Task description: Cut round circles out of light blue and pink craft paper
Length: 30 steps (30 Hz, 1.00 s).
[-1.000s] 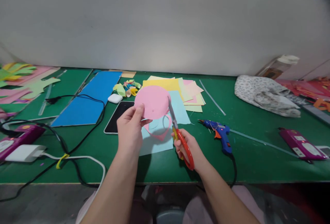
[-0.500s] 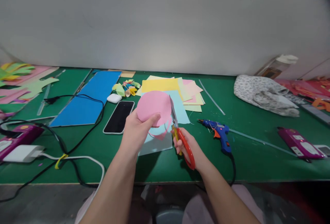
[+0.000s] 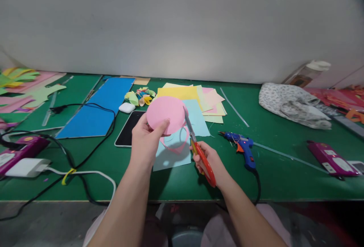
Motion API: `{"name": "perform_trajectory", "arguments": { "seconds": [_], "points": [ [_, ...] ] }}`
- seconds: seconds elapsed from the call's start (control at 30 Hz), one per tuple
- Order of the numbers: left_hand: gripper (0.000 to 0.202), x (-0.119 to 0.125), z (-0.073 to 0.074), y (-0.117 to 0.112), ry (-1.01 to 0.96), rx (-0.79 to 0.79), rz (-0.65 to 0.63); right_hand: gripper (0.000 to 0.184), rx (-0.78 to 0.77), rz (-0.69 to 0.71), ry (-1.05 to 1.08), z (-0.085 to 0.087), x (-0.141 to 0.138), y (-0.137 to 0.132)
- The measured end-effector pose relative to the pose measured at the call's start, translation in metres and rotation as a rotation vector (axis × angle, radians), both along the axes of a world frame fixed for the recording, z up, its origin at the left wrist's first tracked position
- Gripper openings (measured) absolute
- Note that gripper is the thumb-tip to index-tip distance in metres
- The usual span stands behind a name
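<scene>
A round piece of pink paper is pinched in my left hand, thumb on its face and fingers behind. My right hand is closed around scissors with red and yellow handles. Their blades lie at the right edge of the pink paper. From that edge a narrow pink offcut strip hangs in a loop over light blue sheets. Whether the blades are fully closed is hard to make out.
Behind my hands lie stacked coloured sheets. A blue glue gun rests to the right, near a patterned cloth. Leftward are a phone, a white case, a blue board, paper petals and cables.
My left hand and the pink paper have shifted slightly left and up. The offcut strip hangs in a wider loop, and the scissors stay at the paper's right edge.
</scene>
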State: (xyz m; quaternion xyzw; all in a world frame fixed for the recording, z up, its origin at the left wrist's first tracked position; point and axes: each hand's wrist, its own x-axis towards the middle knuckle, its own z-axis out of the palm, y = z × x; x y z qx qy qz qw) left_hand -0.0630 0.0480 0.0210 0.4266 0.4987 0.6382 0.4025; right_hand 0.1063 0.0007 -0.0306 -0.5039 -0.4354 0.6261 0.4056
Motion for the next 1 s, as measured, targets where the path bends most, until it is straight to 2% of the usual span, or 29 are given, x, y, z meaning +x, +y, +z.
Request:
{"name": "perform_trajectory", "arguments": {
  "seconds": [0.13, 0.3, 0.4, 0.5, 0.6, 0.77, 0.9, 1.0],
  "points": [
    [0.046, 0.001, -0.002, 0.001, 0.016, 0.047, 0.040, 0.042, 0.038, 0.033, -0.010, -0.002, 0.000, -0.001],
    [0.038, 0.002, 0.001, -0.002, 0.131, 0.052, -0.047, 0.055, 0.119, 0.025, 0.054, 0.008, 0.000, -0.003],
    [0.038, 0.001, 0.002, -0.003, 0.190, 0.026, -0.071, 0.057, 0.150, 0.020, 0.082, 0.012, 0.001, -0.003],
    [0.039, 0.000, 0.002, -0.003, 0.180, 0.030, -0.076, 0.053, 0.120, 0.014, 0.074, 0.008, 0.000, -0.002],
    [0.041, 0.000, 0.002, -0.002, 0.144, 0.042, -0.075, 0.041, 0.036, -0.012, 0.083, 0.003, -0.001, 0.001],
    [0.048, 0.000, 0.002, -0.001, 0.060, 0.070, -0.045, 0.028, -0.097, -0.058, 0.103, 0.005, -0.004, 0.001],
    [0.049, -0.001, 0.001, 0.001, 0.019, 0.083, 0.019, 0.025, -0.092, -0.046, 0.068, 0.003, -0.003, 0.000],
    [0.048, -0.001, 0.000, 0.001, 0.018, 0.092, 0.065, 0.033, -0.015, 0.011, 0.030, -0.001, -0.001, 0.000]
  ]
}}
